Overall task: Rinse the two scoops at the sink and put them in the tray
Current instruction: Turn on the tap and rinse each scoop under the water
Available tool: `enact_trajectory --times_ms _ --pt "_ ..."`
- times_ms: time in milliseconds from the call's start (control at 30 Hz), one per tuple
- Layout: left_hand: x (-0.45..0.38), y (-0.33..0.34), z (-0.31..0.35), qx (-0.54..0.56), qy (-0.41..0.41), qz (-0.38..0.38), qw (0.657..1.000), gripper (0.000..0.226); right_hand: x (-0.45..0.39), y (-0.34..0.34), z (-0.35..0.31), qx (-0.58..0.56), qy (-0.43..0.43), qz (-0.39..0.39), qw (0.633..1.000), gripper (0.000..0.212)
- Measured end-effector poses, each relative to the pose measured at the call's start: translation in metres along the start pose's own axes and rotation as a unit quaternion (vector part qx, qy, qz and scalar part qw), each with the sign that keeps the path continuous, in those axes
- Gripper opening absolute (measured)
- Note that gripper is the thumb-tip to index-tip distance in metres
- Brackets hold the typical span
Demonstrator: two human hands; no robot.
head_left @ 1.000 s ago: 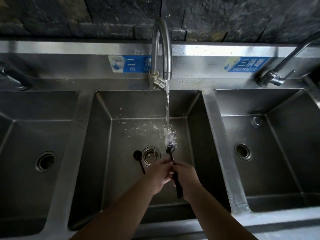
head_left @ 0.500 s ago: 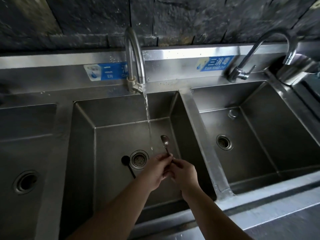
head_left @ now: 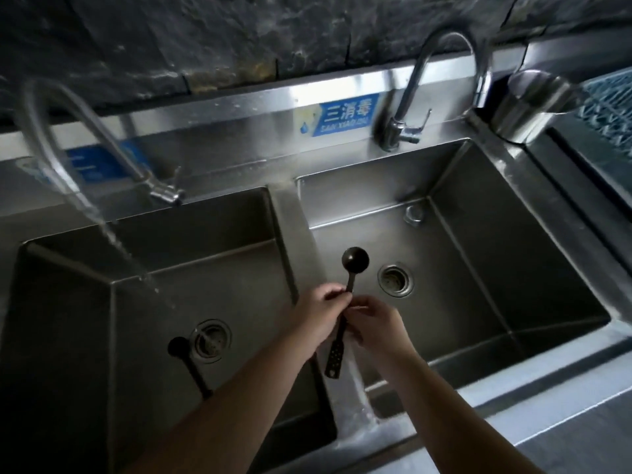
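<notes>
1. Currently, your left hand and right hand both pinch the handle of 1 black scoop, held above the divider between the 2 basins.
2. Its bowl points away from you, over the right basin; its perforated handle end hangs below your fingers.
3. Both grips are narrow, closed on the handle just below the bowl, with the fingertips of the 2 hands nearly touching.
4. Scoop 2 lies flat on the floor of the left basin, its bowl just beside the drain.
5. Water runs from the left tap into the left basin, well apart from the held scoop.
6. A blue rack and a steel cup show at the far right.
</notes>
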State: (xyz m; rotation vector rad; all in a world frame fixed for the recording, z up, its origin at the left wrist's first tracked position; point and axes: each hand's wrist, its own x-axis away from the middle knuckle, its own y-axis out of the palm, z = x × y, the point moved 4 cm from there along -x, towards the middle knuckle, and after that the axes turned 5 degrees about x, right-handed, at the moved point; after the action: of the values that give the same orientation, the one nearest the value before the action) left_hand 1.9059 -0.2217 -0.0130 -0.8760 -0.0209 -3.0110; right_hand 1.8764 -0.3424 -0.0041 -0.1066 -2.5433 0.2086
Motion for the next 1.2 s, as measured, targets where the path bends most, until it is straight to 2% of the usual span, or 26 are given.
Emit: enact_trajectory --times_ms 100,200,267,333,367,433,533,600,733,867,967,1067,1133,1200 --pt "-0.025 0.057 0.002 -0.016 0.003 -0.013 1.0 0.016 -0.034 -0.055 0.012 0.027 0.025 0.012 0.999 0.023" --pt "-0.054 0.107 -0.017 -0.036 -0.039 -0.032 0.998 0.013 -0.072 -0.103 0.036 0.096 0.061 0.033 0.993 0.019" --pt "-0.074 0.133 -0.039 -0.076 -0.065 -0.055 0.993 0.009 -0.097 -0.125 0.062 0.139 0.111 0.038 0.983 0.019" --pt "-0.096 0.152 -0.065 -0.148 -0.077 -0.082 0.982 0.015 -0.122 -0.139 0.091 0.167 0.159 0.032 0.972 0.023" --pt "-0.106 0.159 -0.08 -0.192 -0.081 -0.097 0.973 0.018 -0.134 -0.143 0.106 0.192 0.174 0.02 0.966 0.024" --pt "-0.124 0.169 -0.109 -0.257 -0.092 -0.12 0.955 0.008 -0.156 -0.145 0.134 0.254 0.198 -0.033 0.946 0.024" --pt "-0.144 0.18 -0.145 -0.362 -0.091 -0.142 0.917 0.016 -0.179 -0.142 0.168 0.341 0.216 -0.106 0.909 0.005" --pt "-0.154 0.184 -0.165 -0.393 -0.101 -0.148 0.902 0.02 -0.191 -0.141 0.186 0.37 0.224 -0.108 0.895 0.012" --pt "-0.17 0.189 -0.193 -0.413 -0.118 -0.145 0.892 0.021 -0.205 -0.139 0.213 0.294 0.283 -0.068 0.91 0.026" --pt "-0.176 0.191 -0.209 -0.412 -0.123 -0.119 0.895 0.018 -0.212 -0.139 0.226 0.285 0.314 -0.052 0.904 0.028" --pt "-0.177 0.188 -0.204 -0.409 -0.123 -0.102 0.899 0.02 -0.207 -0.143 0.218 0.324 0.316 -0.055 0.89 0.032" --pt "-0.171 0.182 -0.184 -0.417 -0.109 -0.089 0.898 0.037 -0.199 -0.146 0.197 0.345 0.286 -0.061 0.892 0.03" --pt "-0.164 0.176 -0.16 -0.451 -0.074 -0.096 0.884 0.045 -0.193 -0.142 0.169 0.37 0.24 -0.068 0.895 0.027" --pt "-0.151 0.164 -0.125 -0.496 -0.019 -0.105 0.861 0.045 -0.179 -0.136 0.131 0.377 0.176 -0.037 0.908 0.026"
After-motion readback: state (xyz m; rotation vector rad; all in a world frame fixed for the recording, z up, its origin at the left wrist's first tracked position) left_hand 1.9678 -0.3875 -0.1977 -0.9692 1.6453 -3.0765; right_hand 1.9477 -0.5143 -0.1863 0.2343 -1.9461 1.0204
